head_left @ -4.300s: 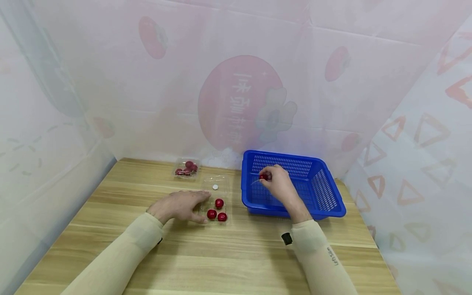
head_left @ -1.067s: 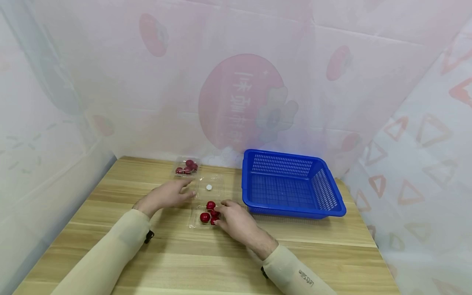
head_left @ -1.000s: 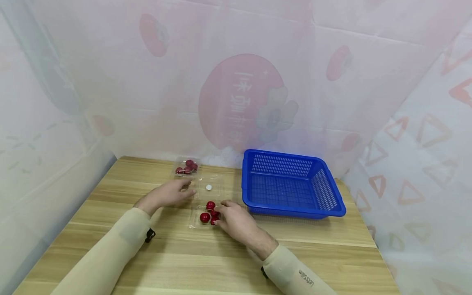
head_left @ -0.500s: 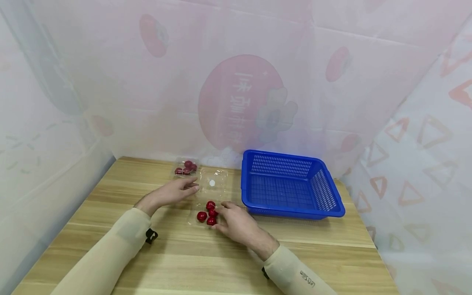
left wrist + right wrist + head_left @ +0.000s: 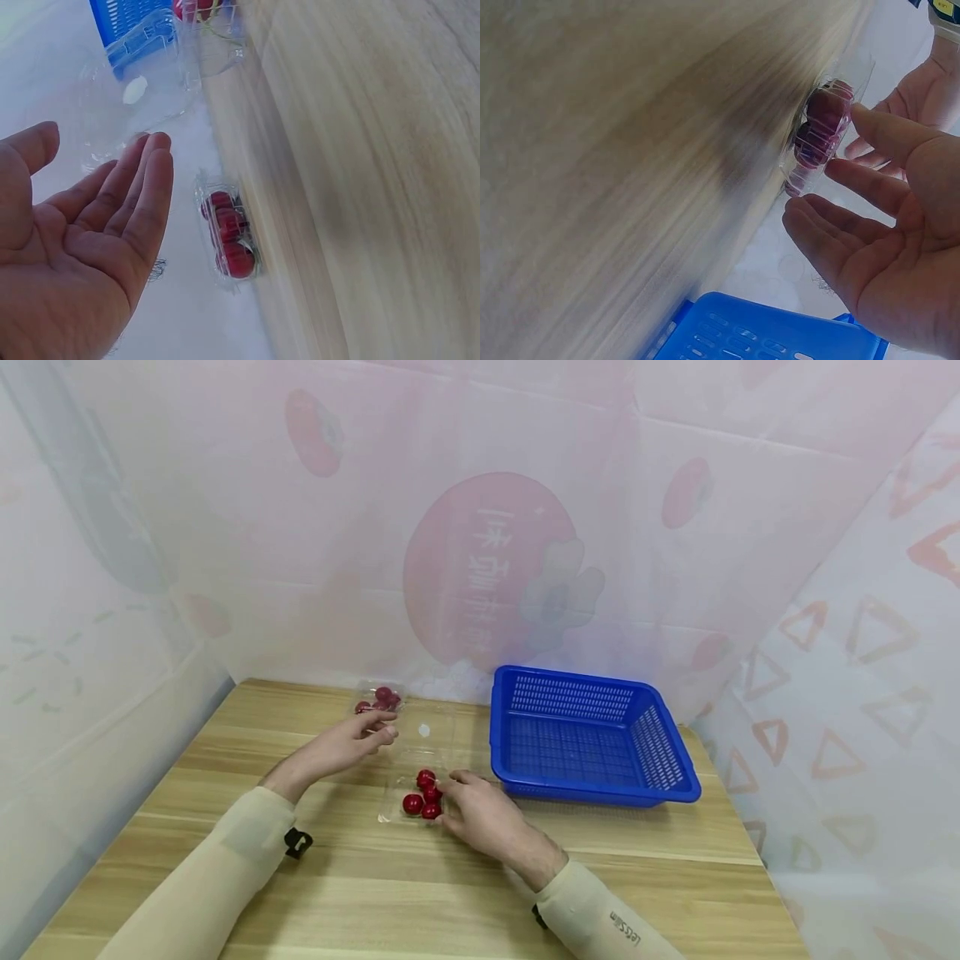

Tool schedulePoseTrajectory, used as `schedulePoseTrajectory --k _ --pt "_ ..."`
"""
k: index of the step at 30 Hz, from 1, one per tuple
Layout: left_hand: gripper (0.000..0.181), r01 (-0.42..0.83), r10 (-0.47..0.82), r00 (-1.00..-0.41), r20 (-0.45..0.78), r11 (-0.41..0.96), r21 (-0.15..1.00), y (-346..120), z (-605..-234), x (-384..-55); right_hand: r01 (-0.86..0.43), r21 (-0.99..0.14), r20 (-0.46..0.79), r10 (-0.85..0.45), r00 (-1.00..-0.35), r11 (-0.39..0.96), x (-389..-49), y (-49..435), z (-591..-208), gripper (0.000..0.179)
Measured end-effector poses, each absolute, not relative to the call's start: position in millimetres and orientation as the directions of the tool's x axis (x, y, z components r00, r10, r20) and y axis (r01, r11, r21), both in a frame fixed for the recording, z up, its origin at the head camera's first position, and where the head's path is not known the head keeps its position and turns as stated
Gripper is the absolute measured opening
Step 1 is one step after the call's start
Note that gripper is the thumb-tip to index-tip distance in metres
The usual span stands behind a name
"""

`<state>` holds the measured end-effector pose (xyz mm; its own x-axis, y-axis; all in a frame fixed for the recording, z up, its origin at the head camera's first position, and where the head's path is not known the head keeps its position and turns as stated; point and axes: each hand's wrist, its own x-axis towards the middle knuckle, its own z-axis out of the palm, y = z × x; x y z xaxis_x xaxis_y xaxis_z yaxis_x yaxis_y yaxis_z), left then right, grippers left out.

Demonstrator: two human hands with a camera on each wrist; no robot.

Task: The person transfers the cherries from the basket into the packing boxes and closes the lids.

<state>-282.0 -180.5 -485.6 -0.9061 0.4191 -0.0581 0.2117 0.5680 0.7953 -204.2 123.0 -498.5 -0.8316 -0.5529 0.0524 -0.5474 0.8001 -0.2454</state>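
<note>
A clear plastic clamshell box point(image 5: 384, 814) with several red cherries point(image 5: 426, 792) lies on the table, lid unfolded away from me. The lid point(image 5: 442, 743) bears a white round sticker. At the box's right side, my right hand point(image 5: 487, 817) rests its relaxed fingertips and thumb against the rim. My left hand point(image 5: 94, 232), palm turned up and fingers extended, hovers left of the lid and holds nothing; in the left wrist view a gap shows between it and the lid point(image 5: 135, 105). Behind that hand stands a second clear box of cherries point(image 5: 227, 232), which looks closed.
A blue perforated basket point(image 5: 570, 789) stands right of the clamshell box, with no cherries visible inside. A printed cloth backdrop point(image 5: 495, 568) rises along the back and sides of the wooden table point(image 5: 420, 885).
My right hand has left the basket, where it held a cherry; several cherries now sit in the box. The left hand moved off the box, then slightly left from the lid.
</note>
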Motion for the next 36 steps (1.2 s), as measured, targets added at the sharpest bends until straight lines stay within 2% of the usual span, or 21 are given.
schedulePoseTrajectory --k 7,19,29,36 --pt "0.055 0.220 0.420 -0.907 -0.027 0.528 0.821 -187.0 -478.1 -276.1 -0.569 -0.251 0.111 -0.560 -0.821 0.783 -206.2 123.8 -500.4 0.042" --pt "0.048 0.337 0.450 -0.892 0.038 0.608 0.719 -184.9 -475.7 -262.2 -0.505 -0.289 0.064 -0.510 -0.858 0.813 -206.6 123.6 -502.9 0.044" --pt "0.038 0.389 0.495 -0.868 0.025 0.649 0.654 -178.8 -481.6 -255.2 -0.478 -0.300 0.040 -0.490 -0.871 0.825 -208.3 124.3 -504.2 0.047" --pt "0.028 0.390 0.511 -0.860 0.002 0.653 0.650 -175.7 -484.2 -250.3 -0.480 -0.307 0.041 -0.493 -0.869 0.822 -210.0 124.0 -505.4 0.032"
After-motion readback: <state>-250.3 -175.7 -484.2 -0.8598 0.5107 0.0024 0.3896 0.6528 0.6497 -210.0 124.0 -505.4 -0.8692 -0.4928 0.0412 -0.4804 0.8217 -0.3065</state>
